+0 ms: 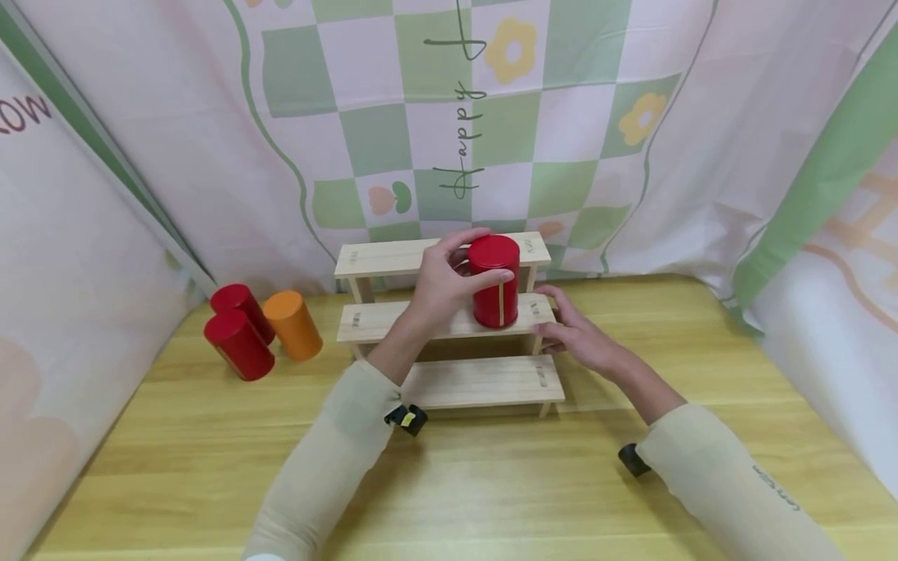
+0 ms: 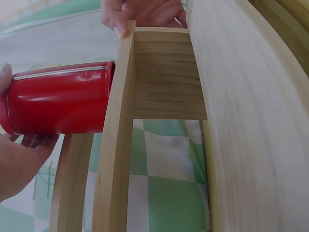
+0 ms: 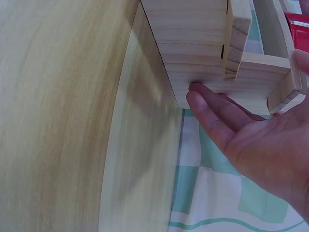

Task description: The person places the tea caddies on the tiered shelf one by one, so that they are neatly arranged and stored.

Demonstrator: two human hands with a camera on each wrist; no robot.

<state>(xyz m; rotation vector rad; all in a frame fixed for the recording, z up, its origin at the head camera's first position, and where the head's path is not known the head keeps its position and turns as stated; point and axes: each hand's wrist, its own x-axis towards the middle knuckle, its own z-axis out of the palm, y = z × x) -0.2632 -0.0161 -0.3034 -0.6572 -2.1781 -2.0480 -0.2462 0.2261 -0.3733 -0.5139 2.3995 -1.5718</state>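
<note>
A red cylindrical tin [image 1: 495,284] stands upright on the middle step of a three-tier wooden display shelf [image 1: 484,382]. My left hand [image 1: 447,273] grips this tin from its left side, thumb across the front and fingers behind; the left wrist view shows the tin's base [image 2: 108,96] against the board. At the shelf's right end, my right hand [image 1: 578,333] holds the middle tier. In the right wrist view, its extended fingers [image 3: 212,113] touch the side panel, while the thumb lies by the board's end.
Left of the shelf, two red tins [image 1: 240,347] and an orange tin [image 1: 292,326] stand close together on the wood-grain table [image 1: 505,483]. A checkered curtain [image 1: 435,117] hangs right behind the shelf. More patterned cloth encloses both sides.
</note>
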